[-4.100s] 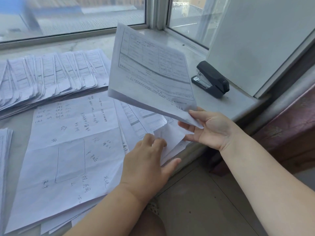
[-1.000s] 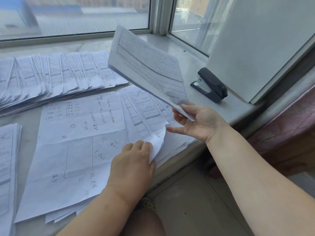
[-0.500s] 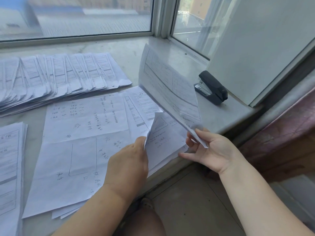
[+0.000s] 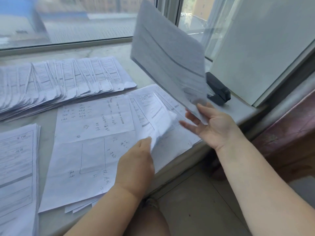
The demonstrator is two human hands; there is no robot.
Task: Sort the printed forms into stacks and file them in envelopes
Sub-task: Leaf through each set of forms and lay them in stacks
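My right hand (image 4: 213, 126) pinches the lower corner of a raised bundle of printed forms (image 4: 168, 55), which stands tilted above the sill and looks blurred. My left hand (image 4: 136, 166) grips the curled near corner of the top printed form (image 4: 153, 113) of a small pile at the sill's front edge. Left of that pile lies a large handwritten sheet (image 4: 88, 142) on top of more papers. A long fanned row of forms (image 4: 59, 80) runs along the back, and a squared stack of forms (image 4: 17, 167) sits at the far left.
A black stapler (image 4: 219, 91) rests on the sill (image 4: 139, 51) just behind the raised bundle. A white board (image 4: 264, 45) leans against the window at the right. Window glass lines the back. Below the sill edge is tiled floor (image 4: 196, 201), with my knee in view.
My right hand has swung the bundle up from a low tilt to high over the sill. My left hand has lifted the top form's corner further off the pile.
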